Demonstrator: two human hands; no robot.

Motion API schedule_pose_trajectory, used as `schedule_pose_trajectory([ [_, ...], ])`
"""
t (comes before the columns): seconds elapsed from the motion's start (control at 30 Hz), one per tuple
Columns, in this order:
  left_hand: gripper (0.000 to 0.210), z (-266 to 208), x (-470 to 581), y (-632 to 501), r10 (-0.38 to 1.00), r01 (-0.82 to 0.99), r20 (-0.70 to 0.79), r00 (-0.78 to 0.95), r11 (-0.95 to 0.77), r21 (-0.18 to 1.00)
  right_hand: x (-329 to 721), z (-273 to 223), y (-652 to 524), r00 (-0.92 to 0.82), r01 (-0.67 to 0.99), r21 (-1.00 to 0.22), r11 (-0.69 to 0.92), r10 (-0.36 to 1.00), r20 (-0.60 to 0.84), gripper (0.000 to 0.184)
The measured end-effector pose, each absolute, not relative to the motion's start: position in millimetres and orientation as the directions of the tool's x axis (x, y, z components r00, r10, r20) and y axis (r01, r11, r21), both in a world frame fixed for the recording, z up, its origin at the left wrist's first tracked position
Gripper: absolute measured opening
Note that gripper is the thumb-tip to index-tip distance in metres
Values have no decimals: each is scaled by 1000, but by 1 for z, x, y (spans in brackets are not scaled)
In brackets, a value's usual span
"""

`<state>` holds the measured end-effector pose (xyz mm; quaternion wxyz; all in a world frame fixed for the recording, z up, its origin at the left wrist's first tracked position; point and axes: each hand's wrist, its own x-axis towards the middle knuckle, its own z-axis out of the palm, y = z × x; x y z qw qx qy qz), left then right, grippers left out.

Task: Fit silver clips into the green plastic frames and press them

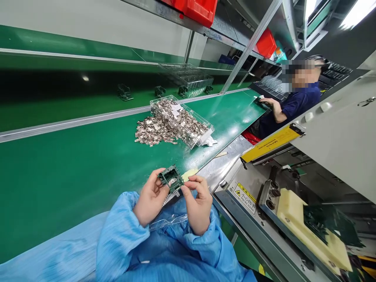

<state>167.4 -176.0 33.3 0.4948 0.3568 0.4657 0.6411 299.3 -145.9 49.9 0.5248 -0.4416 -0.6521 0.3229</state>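
Note:
Between my two hands is a dark green plastic housing (171,174), roughly square with a hollow middle, held above my lap near the bench edge. My left hand (151,196) grips its left side between thumb and fingers. At its right edge my right hand (197,199) pinches with thumb and forefinger; any small part between those fingertips is too small to make out. Just below the housing a strip of small metal pieces (172,197) partly shows. Under my wrists lies a clear plastic bag or tray edge (169,222).
A clear tray (205,135) overflows with small metal parts, beside a loose pile (154,131) on the green bench (73,176). Several dark housings (125,93) stand behind the rail. On my right is a press machine (246,196) with a yellow sensor bar (272,145). A co-worker (302,98) sits farther along.

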Motion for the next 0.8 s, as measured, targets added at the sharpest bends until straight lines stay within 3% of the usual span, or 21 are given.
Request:
schedule_pose_trajectory([
  [0.1,40,32,167,-178,967,-283,10,-254,-84,956,289,52,-145,-75,244,-861,446,894,442,5],
  [0.33,35,31,165,-181,979,-296,30,-202,-90,951,277,53,-147,-102,314,-877,362,932,348,5],
  [0.6,35,30,164,-181,979,-253,64,-195,-113,961,274,45,-139,-126,-22,-994,110,986,112,17],
  [0.7,35,36,157,-183,981,-203,81,-175,-116,972,282,47,-135,-222,-172,-985,16,974,54,26],
  [0.8,34,45,149,-189,983,-123,71,-170,-92,988,293,53,-132,-356,-219,-975,-32,933,49,42],
])
